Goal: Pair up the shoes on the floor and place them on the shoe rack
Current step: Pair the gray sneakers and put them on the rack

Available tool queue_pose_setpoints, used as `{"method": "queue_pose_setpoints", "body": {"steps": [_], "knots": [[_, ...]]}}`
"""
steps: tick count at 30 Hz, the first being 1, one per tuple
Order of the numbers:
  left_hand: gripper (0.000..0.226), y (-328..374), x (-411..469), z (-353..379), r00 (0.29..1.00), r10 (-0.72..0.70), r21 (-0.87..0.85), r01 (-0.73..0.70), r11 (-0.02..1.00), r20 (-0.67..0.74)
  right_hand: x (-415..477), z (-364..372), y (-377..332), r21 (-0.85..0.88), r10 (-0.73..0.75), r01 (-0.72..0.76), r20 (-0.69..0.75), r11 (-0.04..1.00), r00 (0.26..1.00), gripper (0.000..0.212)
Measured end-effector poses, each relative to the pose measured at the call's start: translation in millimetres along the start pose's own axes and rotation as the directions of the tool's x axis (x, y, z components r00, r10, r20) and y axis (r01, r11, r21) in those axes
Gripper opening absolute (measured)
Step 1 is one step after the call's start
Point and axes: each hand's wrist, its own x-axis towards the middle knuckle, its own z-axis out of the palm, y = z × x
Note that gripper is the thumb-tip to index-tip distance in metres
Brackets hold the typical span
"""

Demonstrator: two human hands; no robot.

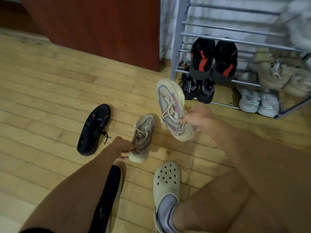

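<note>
Shoes first: two matching cream mesh sneakers with pink and grey panels are the pair in play, one in each of my hands. Floor is pale wooden plank flooring [50, 91], a bit scuffed, with a reddish-brown wooden cabinet [101, 27] standing at the back and a white wall behind the grey metal-bar shoe rack [235, 41] off to the upper right.

My right hand [198, 120] has the right cream sneaker [171, 108] lifted and tilted, toe pointing up toward the rack. Fingers are curled and clamped on the heel collar, thumb on the side with the printed lettering. My left hand [122, 147] is down at the left cream sneaker [143, 138], which sits on the planks. Fingertips are pinching its heel end, pressed close together.

Left of those fingers lies a single black lace-up sneaker with orange marks [94, 130], flat on the floor. Another dark shoe with a pale sole [109, 195] sits under my left forearm, mostly hidden. Just below my right hand is my foot in a pale green perforated clog [166, 179] with a grey sock.

On the rack beyond my right fingers: black sneakers with red stripes [213, 59] up top, black printed sneakers [198, 88] beneath, beige sneakers [276, 71] and light grey sneakers [259, 101] further right.
</note>
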Motion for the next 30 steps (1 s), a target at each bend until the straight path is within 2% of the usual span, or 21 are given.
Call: {"method": "queue_pose_setpoints", "body": {"steps": [3, 7, 9, 12, 17, 20, 23, 26, 30], "knots": [[0.021, 15, -37, -20, 0.992, 0.108, -0.012, -0.109, 0.994, -0.062, -22, -29, -7, 0.052, -0.002, 0.003, -0.017, 0.999, 1.0, 0.042], [0.017, 58, -101, -37, 0.936, 0.331, 0.012, -0.332, 0.943, -0.118, -53, -65, -14, 0.185, -0.011, 0.019, -0.045, 0.983, 0.999, 0.027], [0.029, 82, -129, -41, 0.896, 0.425, 0.016, -0.426, 0.904, -0.13, -66, -83, -15, 0.255, -0.019, 0.033, -0.056, 0.966, 0.998, 0.017], [0.043, 116, -159, -35, 0.853, 0.51, 0.019, -0.511, 0.859, -0.11, -80, -114, -13, 0.327, -0.012, 0.042, -0.092, 0.944, 0.996, 0.019], [0.017, 170, -195, 5, 0.818, 0.574, 0.049, -0.572, 0.819, -0.041, -90, -166, 3, 0.471, 0.007, 0.057, -0.133, 0.88, 0.991, 0.017], [0.021, 197, -202, 33, 0.805, 0.592, 0.008, -0.592, 0.806, -0.022, -84, -191, 14, 0.544, 0.017, 0.066, -0.146, 0.837, 0.989, 0.025], [0.03, 226, -204, 57, 0.796, 0.605, -0.047, -0.606, 0.794, -0.02, -70, -213, 18, 0.58, 0.015, 0.081, -0.158, 0.81, 0.987, 0.022], [0.041, 264, -200, 75, 0.783, 0.622, -0.096, -0.622, 0.777, -0.035, -48, -230, 14, 0.597, 0.001, 0.101, -0.168, 0.796, 0.986, 0.033], [0.038, 321, -191, 92, 0.772, 0.632, -0.136, -0.634, 0.761, -0.065, -7, -251, -1, 0.613, -0.035, 0.132, -0.167, 0.779, 0.985, 0.029]]}}
